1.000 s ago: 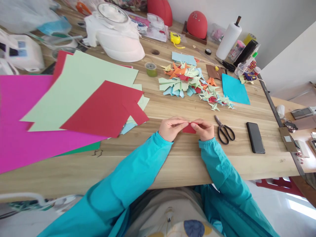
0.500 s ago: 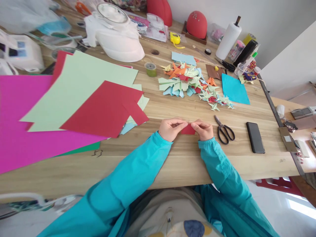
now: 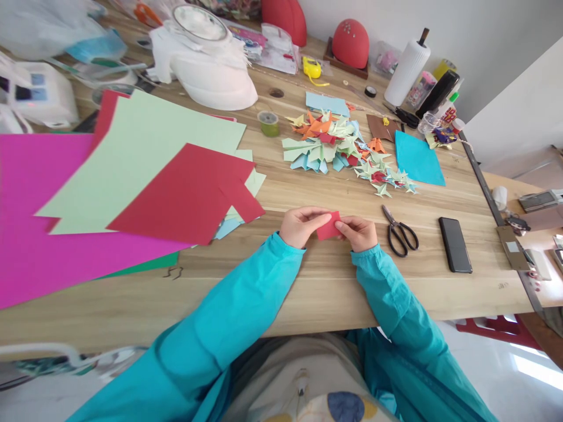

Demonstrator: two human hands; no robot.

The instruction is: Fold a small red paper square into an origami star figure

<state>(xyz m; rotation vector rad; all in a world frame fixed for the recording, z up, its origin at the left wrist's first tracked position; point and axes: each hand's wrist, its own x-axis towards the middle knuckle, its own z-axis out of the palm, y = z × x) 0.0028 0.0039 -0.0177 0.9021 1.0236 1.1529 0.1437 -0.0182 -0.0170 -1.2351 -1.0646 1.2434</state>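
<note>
A small piece of red paper is held between my two hands near the table's front edge. My left hand pinches its left side, thumb in front and fingers behind. On the opposite side, my right hand grips the paper between thumb and fingers. Just right of that hand lies a pair of scissors with black handles. Beyond the hands sits a pile of folded paper pieces in orange, green, blue and red. Larger red paper rests on pale green sheets to the left.
Right of the scissors is a black phone. A turquoise square lies by the pile. Along the back stand a white hat-like form, a yellow tape measure, a red pincushion and a white bottle. Magenta paper covers the left.
The red paper has been lifted and turned, so more of its face shows and it sits slightly further left and at a tilt. Both hands have shifted a little with it.
</note>
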